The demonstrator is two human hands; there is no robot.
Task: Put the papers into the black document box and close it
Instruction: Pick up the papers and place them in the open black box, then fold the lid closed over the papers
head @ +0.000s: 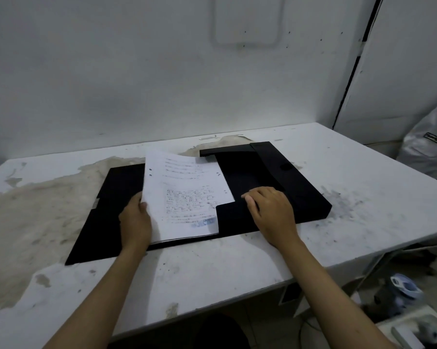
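Observation:
The black document box point(283, 187) lies opened flat in the middle of the white table point(212, 273). Its lid panel stretches to the left and its spine with a finger hole sits at the right. A stack of white printed papers point(184, 192) lies tilted across the box, its right corner tucked behind a black inner flap. My left hand point(135, 222) grips the stack's left edge, thumb on top. My right hand point(270, 212) rests palm-down on the black flap beside the papers, fingers flat and slightly apart.
The table's paint is peeled in pale patches at the left and back. A white wall stands close behind. Past the right table edge sit a grey bag point(429, 149) and, lower down on the floor, a blue-and-white object point(403, 288).

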